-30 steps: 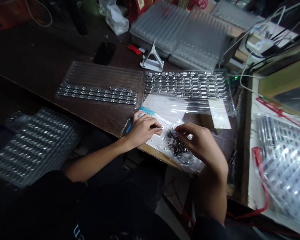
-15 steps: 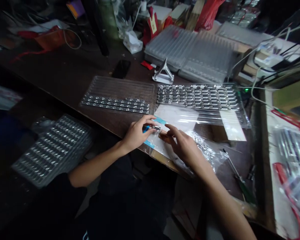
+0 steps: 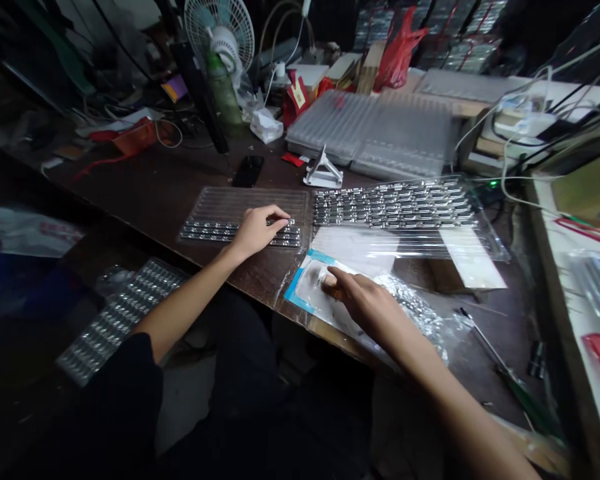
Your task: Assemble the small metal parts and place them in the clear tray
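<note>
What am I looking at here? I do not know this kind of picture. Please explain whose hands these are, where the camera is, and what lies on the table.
The camera sits on a person's head and looks down at their two bare hands; there is no machine. The left hand rests its fingertips on a clear plastic tray with two rows of small metal parts along its near edge. The right hand presses on a clear plastic bag with a blue strip at the table's front edge. A fuller tray lies behind it on the dark table. A black phone and a fan stand further back. Whether either hand grips a part is unclear.
</note>
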`<state>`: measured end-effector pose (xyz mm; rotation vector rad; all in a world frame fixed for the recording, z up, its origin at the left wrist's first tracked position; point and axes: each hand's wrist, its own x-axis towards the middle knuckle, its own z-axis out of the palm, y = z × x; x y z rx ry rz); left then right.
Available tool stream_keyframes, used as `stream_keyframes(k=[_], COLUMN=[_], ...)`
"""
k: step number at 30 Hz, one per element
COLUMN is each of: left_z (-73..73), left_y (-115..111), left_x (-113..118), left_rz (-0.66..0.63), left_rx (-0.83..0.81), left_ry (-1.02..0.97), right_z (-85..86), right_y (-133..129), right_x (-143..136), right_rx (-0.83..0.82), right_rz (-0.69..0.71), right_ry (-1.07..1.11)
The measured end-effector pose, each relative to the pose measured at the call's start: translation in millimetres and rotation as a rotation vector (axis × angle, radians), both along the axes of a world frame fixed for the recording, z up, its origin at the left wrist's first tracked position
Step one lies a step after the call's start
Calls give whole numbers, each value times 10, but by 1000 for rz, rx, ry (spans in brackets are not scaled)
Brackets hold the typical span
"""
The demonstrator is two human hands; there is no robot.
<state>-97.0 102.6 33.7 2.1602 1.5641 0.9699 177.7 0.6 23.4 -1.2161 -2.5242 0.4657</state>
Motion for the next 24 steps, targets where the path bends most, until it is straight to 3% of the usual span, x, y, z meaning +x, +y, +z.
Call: stream_keyframes(k=[5, 9, 13, 18, 21, 24], left_z=[-117, -190, -140, 7, 58, 65], left_y=[239, 342, 386, 351, 318, 307], left_x=[180, 179, 47, -19, 166, 553], left_rz=[-66, -83, -43, -20, -41, -197], left_rx=[-56, -46, -59, -69, -24, -2], left_ry=[87, 194, 365, 528, 530, 427], right_z=[-43, 35, 187, 306, 310, 288], right_y=[23, 40, 33, -53, -125, -162], right_x=[-7, 60, 248, 537, 597, 580], right_rx=[-18, -16, -41, -258, -282, -263], right_rz=[33, -5, -75, -154, -223, -234], right_ry=[-19, 49, 55, -122, -273, -375])
